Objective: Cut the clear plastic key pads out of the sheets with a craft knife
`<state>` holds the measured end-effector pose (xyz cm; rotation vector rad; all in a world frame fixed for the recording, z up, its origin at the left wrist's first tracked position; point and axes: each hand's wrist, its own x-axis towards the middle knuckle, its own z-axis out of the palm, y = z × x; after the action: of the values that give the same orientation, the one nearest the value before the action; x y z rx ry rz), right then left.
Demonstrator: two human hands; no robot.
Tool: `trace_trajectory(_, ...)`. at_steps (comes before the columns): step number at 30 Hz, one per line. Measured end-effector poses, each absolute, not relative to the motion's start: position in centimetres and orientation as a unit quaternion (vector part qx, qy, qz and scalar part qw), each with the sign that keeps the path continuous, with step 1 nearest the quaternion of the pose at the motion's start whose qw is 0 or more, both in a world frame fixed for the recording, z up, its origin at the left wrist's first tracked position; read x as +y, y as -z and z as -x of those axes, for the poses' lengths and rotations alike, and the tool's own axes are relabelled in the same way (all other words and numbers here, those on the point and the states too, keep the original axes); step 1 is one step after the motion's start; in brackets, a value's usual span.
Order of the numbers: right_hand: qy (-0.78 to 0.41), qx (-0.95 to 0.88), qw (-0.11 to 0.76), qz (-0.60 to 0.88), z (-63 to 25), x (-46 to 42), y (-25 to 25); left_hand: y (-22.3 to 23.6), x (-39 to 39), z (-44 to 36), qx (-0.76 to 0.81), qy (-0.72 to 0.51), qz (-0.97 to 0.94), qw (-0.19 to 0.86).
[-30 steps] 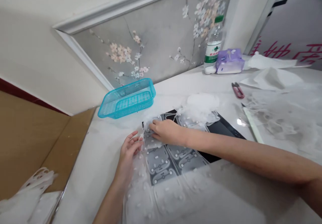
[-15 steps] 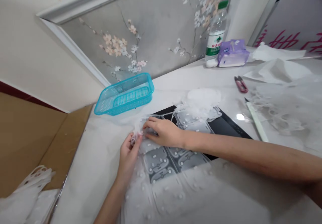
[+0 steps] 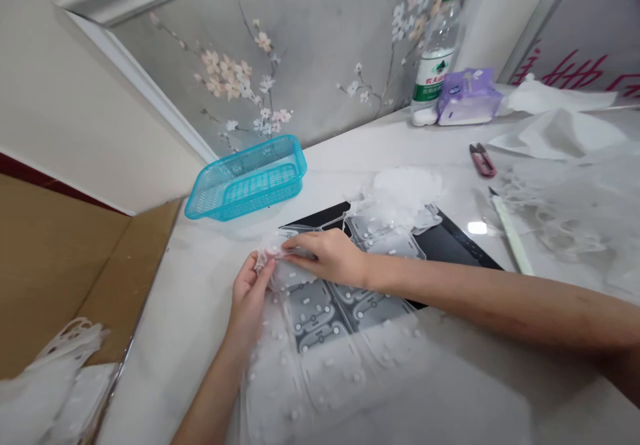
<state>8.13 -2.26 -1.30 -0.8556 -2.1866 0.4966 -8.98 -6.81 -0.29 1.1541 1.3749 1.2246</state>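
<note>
A translucent plastic sheet (image 3: 333,382) with moulded shapes and small round studs lies partly over a flat black board (image 3: 450,248). At the sheet's far left part, my left hand (image 3: 250,285) pinches crumpled thin white translucent material (image 3: 270,250). My right hand (image 3: 327,255) reaches in from the right, its fingers closed on the same material beside my left fingertips. Where the fingertips meet, details are blurred. Beyond my right hand, a heap of white soft pieces (image 3: 405,195) rests on the sheet's far end.
Behind my hands stands a blue plastic basket (image 3: 245,192). To the right lie pink thread snips (image 3: 483,160), a pale green craft knife (image 3: 511,232) and translucent scraps (image 3: 570,212). A water bottle (image 3: 434,72) and purple tissue pack (image 3: 470,98) stand by the wall. White pieces (image 3: 60,385) fill the lower left.
My left hand has shifted slightly up and left with the white material. My right fingers have closed further and sit a little straighter on it. The view has tilted slightly.
</note>
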Motion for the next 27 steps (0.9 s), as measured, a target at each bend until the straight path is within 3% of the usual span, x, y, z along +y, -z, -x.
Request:
trace_trajectory(10,-0.245,-0.808,0.368,0.390,-8.2,-1.9,-0.2,0.0,-7.0,8.5,0.568,-0.485,-0.509,0.427)
trace_trajectory(13,-0.243,-0.766,0.429,0.413,-8.9,-0.4,-1.1,-0.1,-7.2,8.3,0.573,-0.470,-0.529,0.413)
trace_trajectory(16,-0.227,-0.674,0.543,0.447,-11.1,2.7,-2.2,-0.1,-7.2,8.2,0.576,-0.452,-0.539,0.417)
trace_trajectory(19,-0.155,-0.543,0.637,0.524,-14.4,5.9,-3.6,0.2,-7.0,8.4,0.575,-0.434,-0.542,0.432)
trace_trajectory(27,-0.085,-0.551,0.589,0.585,-17.1,6.3,-6.0,-0.1,-6.6,8.4,0.575,-0.402,-0.549,0.454)
